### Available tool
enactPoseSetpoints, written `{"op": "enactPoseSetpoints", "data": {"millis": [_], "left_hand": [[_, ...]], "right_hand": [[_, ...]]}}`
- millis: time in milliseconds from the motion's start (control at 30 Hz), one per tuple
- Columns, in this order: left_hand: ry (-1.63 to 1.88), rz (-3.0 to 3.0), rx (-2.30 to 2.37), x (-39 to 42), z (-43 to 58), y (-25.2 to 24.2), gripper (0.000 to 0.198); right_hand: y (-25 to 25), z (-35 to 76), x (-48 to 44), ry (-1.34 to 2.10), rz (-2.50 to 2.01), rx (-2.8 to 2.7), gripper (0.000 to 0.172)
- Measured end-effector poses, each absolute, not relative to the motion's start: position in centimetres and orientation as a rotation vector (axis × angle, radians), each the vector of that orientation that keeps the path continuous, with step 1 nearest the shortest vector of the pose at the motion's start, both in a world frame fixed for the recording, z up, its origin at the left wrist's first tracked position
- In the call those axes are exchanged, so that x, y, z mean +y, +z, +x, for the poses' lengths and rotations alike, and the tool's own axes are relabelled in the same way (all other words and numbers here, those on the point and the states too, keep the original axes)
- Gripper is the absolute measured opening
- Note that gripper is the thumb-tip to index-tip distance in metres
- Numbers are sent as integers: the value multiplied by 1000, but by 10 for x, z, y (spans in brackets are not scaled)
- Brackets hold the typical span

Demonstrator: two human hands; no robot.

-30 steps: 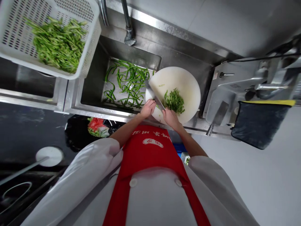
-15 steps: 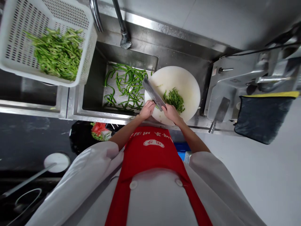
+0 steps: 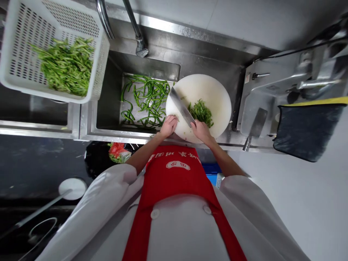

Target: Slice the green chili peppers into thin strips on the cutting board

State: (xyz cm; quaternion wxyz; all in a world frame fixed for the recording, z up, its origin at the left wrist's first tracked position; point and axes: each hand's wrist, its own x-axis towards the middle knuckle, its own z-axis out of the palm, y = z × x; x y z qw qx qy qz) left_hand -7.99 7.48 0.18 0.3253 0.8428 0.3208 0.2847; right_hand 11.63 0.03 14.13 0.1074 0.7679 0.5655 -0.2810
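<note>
My right hand (image 3: 200, 130) is closed round the handle of a cleaver (image 3: 181, 106), whose blade lies slanted over the round white cutting board (image 3: 221, 88). My left hand (image 3: 169, 125) rests at the board's left front edge, fingers curled together; a small green bit shows by the fingertips, but what they hold is hidden. A pile of cut green peppers (image 3: 201, 111) lies right of the blade. Whole long green peppers (image 3: 152, 90) are spread in the sink left of the board.
A white perforated basket (image 3: 96, 78) of cut green vegetables (image 3: 66, 67) stands at the upper left. A faucet (image 3: 140, 45) hangs over the sink. On the right are a slicing machine (image 3: 288, 78), a second cleaver (image 3: 257, 125) and a dark cloth (image 3: 310, 130). A black bin (image 3: 96, 157) stands below.
The cleaver and my right hand have shifted slightly right, away from my left hand. My left hand has moved slightly left. The whole view has tilted a little.
</note>
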Motion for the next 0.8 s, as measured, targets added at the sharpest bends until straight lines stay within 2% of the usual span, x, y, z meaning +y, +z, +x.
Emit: {"op": "enactPoseSetpoints", "data": {"millis": [133,400,667,800], "left_hand": [[882,2135,1060,78,-89,6,31],[699,2228,838,89,-80,-3,32],[757,2201,841,86,-67,5,32],[1011,2018,1212,90,-68,10,30]], "right_hand": [[149,103,-10,-820,2282,1673,41],[137,78,-4,-882,2230,1725,40],[127,122,13,-971,2282,1773,37],[132,133,-11,-867,2400,1709,40]]}}
